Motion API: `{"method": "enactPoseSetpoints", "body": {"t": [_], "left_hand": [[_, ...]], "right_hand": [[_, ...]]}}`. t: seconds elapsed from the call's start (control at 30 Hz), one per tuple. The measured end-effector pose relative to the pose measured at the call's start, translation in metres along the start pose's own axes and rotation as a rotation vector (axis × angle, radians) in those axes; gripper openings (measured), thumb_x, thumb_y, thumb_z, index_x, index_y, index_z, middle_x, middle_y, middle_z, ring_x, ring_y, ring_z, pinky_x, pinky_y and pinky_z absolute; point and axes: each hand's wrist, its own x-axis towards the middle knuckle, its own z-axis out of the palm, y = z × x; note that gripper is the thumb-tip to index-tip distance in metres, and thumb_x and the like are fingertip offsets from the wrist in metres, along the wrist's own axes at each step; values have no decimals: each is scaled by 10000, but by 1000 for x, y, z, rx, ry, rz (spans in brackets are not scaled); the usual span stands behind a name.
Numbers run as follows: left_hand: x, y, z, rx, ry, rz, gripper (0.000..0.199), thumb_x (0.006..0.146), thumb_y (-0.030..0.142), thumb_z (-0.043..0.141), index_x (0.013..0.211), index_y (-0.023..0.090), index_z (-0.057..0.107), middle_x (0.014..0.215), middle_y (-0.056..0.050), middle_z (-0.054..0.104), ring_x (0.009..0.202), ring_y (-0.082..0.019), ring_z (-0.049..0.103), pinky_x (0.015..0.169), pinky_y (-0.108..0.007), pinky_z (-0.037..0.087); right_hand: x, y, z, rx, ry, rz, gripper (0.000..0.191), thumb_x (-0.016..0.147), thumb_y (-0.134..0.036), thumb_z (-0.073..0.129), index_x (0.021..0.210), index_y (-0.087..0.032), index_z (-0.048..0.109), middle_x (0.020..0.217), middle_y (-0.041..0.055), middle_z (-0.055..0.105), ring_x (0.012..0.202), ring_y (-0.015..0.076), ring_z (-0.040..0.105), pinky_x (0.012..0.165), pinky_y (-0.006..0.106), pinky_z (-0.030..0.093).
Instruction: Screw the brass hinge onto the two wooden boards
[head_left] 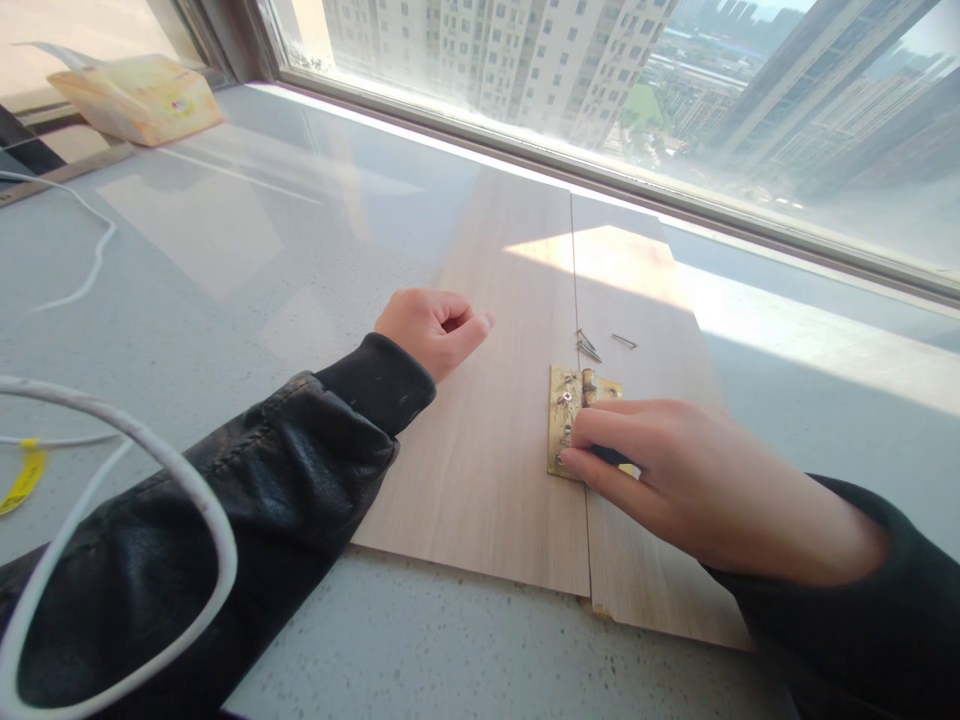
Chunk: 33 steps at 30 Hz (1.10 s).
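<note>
A brass hinge (559,415) lies across the seam between two pale wooden boards, the wider left board (480,500) and the right board (660,590). My right hand (652,460) is over the hinge, its thumb and index finger closed at the lower part of the left leaf; what they hold, if anything, is hidden. A screw head shows in the upper part of that leaf. Several loose screws (588,346) rest on the boards just beyond the hinge. My left hand (439,330) is curled closed above the left board, with nothing visible in it.
A tissue pack (142,98) sits at the back left of the speckled white counter (465,640). White cable (217,530) loops in front of my left sleeve, with a yellow tag (26,478) near it. A window frame (465,145) borders the far edge.
</note>
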Motion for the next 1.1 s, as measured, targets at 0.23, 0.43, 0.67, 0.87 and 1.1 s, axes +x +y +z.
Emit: {"method": "enactPoseSetpoints", "body": {"t": [0.23, 0.43, 0.67, 0.87, 1.1], "left_hand": [[0, 0, 0, 4, -6, -4, 431, 773, 317, 560, 456, 181, 301, 458, 58, 242, 471, -72, 254, 487, -260, 205], [0, -1, 0, -10, -3, 7, 427, 776, 318, 557, 456, 184, 307, 459, 58, 248, 472, -75, 250, 491, -267, 204], [2, -2, 0, 0, -21, 2, 430, 770, 329, 556, 451, 184, 307, 451, 59, 240, 465, -73, 253, 484, -264, 207], [2, -4, 1, 4, -25, 14, 419, 767, 341, 558, 448, 178, 339, 442, 58, 261, 456, -71, 265, 479, -260, 216], [5, -8, 1, 19, -34, 20, 419, 763, 354, 555, 450, 183, 334, 443, 57, 264, 457, -74, 266, 477, -261, 219]], "right_hand": [[-6, 3, -3, -21, 62, -2, 367, 911, -514, 456, 726, -220, 573, 692, 21, 619, 591, 161, 548, 542, 295, 354], [-8, 9, -7, 84, 127, -160, 185, 883, -317, 550, 1011, -253, 668, 844, 26, 696, 681, 161, 626, 588, 292, 417], [0, 11, -1, 90, 116, -209, 261, 933, -323, 481, 799, -202, 669, 693, 17, 616, 601, 132, 561, 544, 279, 365], [5, 11, 3, 74, 101, -193, 267, 934, -335, 490, 749, -190, 616, 682, 11, 611, 609, 133, 550, 566, 279, 370], [0, 16, -3, 182, 94, -233, 139, 886, -315, 578, 924, -210, 661, 771, 13, 672, 641, 124, 581, 582, 258, 407]]}}
